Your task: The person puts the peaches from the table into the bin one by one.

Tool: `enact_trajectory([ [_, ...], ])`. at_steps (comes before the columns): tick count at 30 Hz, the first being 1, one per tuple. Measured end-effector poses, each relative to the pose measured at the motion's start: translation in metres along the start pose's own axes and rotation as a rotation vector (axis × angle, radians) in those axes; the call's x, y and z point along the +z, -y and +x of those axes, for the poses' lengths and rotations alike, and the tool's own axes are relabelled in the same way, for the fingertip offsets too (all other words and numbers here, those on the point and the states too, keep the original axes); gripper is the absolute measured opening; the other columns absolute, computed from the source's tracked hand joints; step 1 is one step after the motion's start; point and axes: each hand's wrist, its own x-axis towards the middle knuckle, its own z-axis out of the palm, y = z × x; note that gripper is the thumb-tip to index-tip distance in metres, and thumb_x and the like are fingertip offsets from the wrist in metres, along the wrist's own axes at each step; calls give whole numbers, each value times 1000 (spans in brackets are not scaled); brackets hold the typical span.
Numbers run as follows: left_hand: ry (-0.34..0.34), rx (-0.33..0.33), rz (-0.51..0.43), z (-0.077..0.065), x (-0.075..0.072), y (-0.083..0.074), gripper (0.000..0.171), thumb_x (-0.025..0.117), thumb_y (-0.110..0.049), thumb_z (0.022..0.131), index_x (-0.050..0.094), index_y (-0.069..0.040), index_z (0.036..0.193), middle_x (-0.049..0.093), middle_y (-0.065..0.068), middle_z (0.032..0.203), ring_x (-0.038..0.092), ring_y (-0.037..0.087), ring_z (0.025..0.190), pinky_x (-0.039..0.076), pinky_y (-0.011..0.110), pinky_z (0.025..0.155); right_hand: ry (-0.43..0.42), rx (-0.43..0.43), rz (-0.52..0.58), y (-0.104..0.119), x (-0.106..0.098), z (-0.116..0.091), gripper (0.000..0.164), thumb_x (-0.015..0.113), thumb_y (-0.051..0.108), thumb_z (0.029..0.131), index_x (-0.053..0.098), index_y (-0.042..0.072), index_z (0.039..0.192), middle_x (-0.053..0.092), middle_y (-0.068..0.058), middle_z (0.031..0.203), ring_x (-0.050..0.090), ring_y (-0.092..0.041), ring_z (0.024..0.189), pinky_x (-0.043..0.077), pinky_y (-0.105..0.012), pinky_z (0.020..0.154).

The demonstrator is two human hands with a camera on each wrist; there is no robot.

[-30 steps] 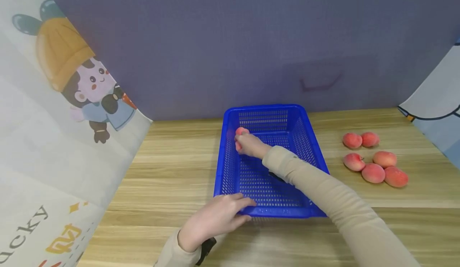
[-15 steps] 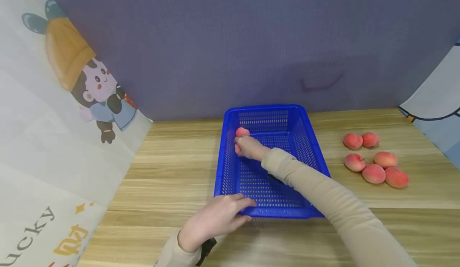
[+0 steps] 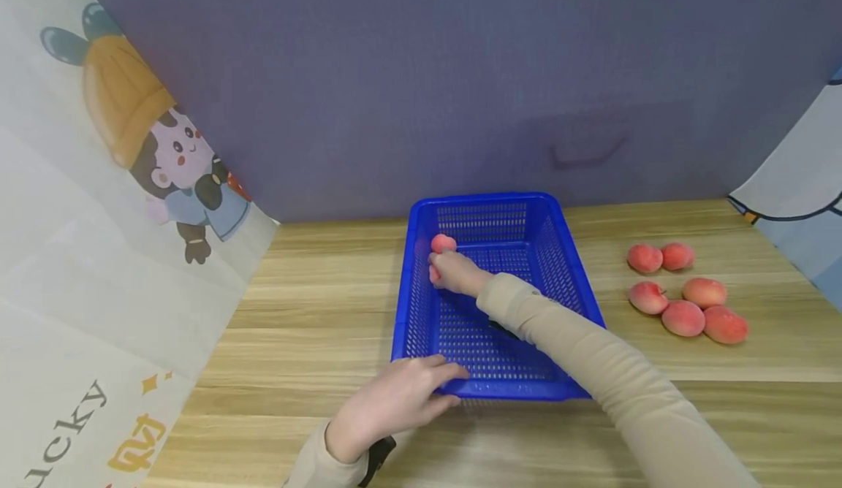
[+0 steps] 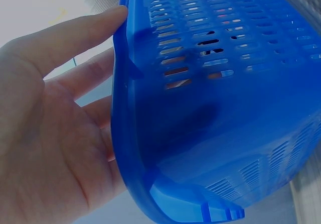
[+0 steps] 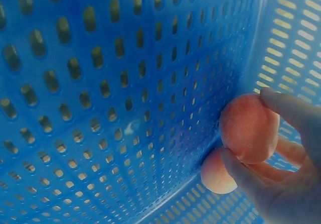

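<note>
A blue plastic basket (image 3: 496,389) with slotted walls stands on the wooden table. At its near-left corner my left hand (image 3: 397,397) grips the rim; in the left wrist view the thumb (image 4: 95,28) lies at the rim's edge, with the other fingers beyond it. My right hand (image 3: 457,270) reaches inside, near the left wall. Its thumb and fingers hold a reddish peach (image 5: 248,126) low in the basket, mostly covered by the hand in the head view. Close against that one sits another peach (image 5: 215,176), showing just past the hand in the head view.
Several peaches lie loose on the table right of the basket, among them a pair of peaches (image 3: 661,256) at the back and a peach (image 3: 684,318) in the nearer group. A grey-blue partition (image 3: 395,93) rises behind; a printed sheet (image 3: 99,276) hangs at left.
My right hand has drawn back very slightly, so the far peach shows more. The left hand stays on the rim. The printed sheet has shifted a little to the right.
</note>
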Motion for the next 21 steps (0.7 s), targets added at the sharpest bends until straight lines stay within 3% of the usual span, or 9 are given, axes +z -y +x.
enact_trajectory([
  [17, -5, -1, -7, 0, 1, 0, 25, 63, -24, 80, 62, -14, 103, 60, -4, 85, 57, 4, 74, 45, 16, 64, 18, 25, 15, -2, 0, 2, 19, 64, 7, 74, 56, 1, 90, 48, -4, 73, 48, -17, 63, 43, -30, 61],
  [21, -2, -4, -17, 0, 1, 1, 26, 63, -24, 80, 62, -14, 104, 60, -4, 85, 56, 4, 74, 45, 15, 64, 15, 18, 4, -3, -2, 1, 29, 66, 10, 73, 56, -1, 97, 55, -9, 80, 54, -20, 69, 46, -32, 68],
])
